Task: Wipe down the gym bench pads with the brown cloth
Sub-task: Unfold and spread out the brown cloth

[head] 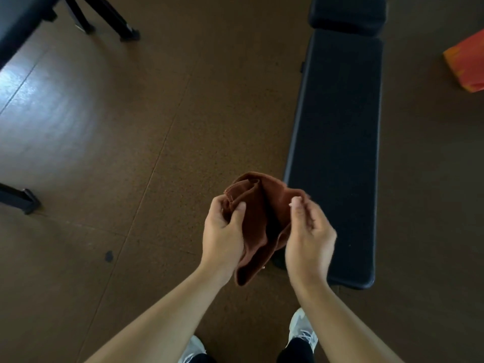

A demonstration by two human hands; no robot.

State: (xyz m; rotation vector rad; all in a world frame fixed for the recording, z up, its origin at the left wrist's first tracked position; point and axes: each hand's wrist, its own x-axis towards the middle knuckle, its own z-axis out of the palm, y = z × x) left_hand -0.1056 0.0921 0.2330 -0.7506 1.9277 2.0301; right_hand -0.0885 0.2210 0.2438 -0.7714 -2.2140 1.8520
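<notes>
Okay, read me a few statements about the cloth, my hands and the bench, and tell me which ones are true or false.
1. Both hands hold the brown cloth. True: left hand and right hand grip it.
2. The cloth lies flat on the long bench pad. False: it is held up in the hands.
3. An orange object sits at the right edge. True.
4. The bench pad is red. False: it is black.

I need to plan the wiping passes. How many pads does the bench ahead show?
2: the long pad stretching ahead at right, and the short pad at its far end, cut by the top edge. More may be hidden.
</notes>
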